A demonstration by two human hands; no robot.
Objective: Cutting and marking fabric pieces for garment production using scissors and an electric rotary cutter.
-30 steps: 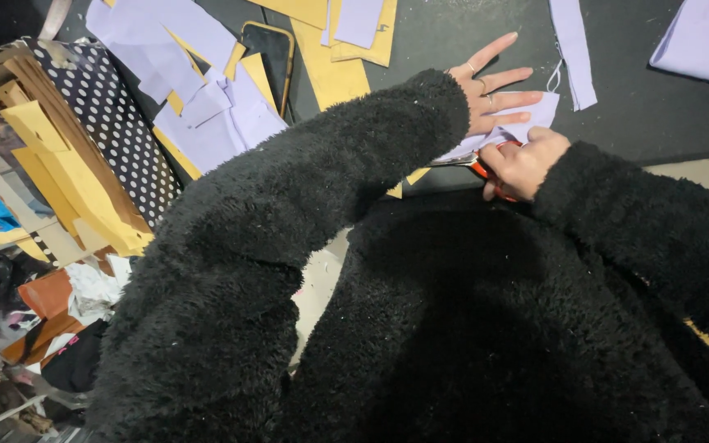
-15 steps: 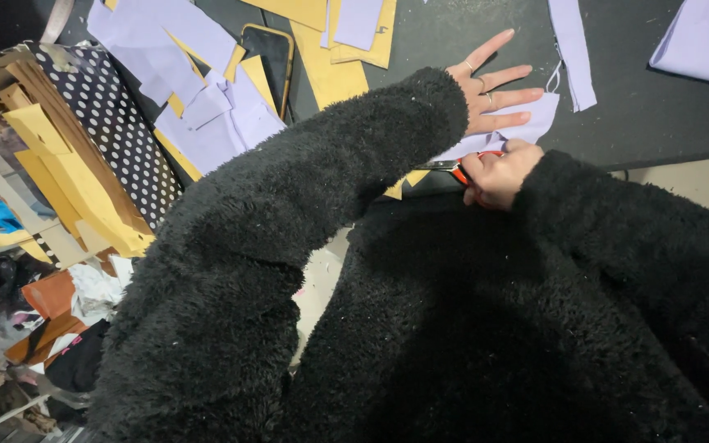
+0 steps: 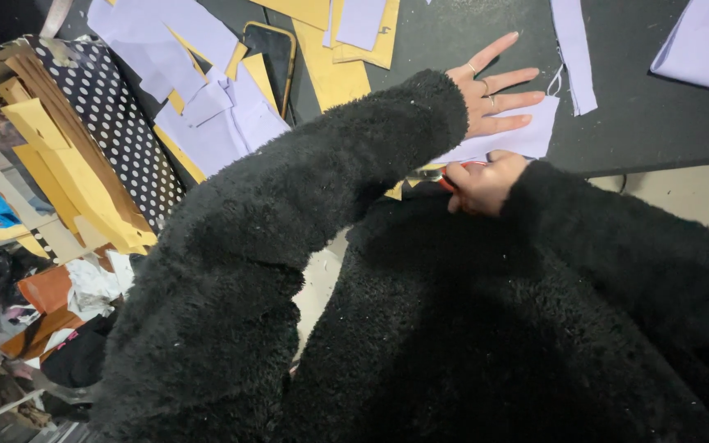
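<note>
Head view: one camera looks down over black fleece sleeves at a dark table.
Landmark: the lilac piece lies flat at the table's near edge; every place below is told from it.
Left hand: it lies palm down on the far part of the piece, fingers spread wide and straight, rings on two of them, pinning the cloth and gripping nothing.
Right hand: it sits at the near left corner of the piece, fingers curled tight around the orange handles of the scissors.
Scissors: the blades point left, away from the piece, and the left sleeve hides most of them; whether they are apart or together cannot be told.
Strip: a narrow lilac length lies just right of the piece, running away from the person.
Phone: it lies well to the left, among lilac offcuts and tan card.
Card stack: it leans far to the left, against a spotted box.
Doing it well: as a judgement, the flat hand should hold the cloth taut with its fingertips clear of the blade line, and the cuts should be long and even so the edge stays smooth.
</note>
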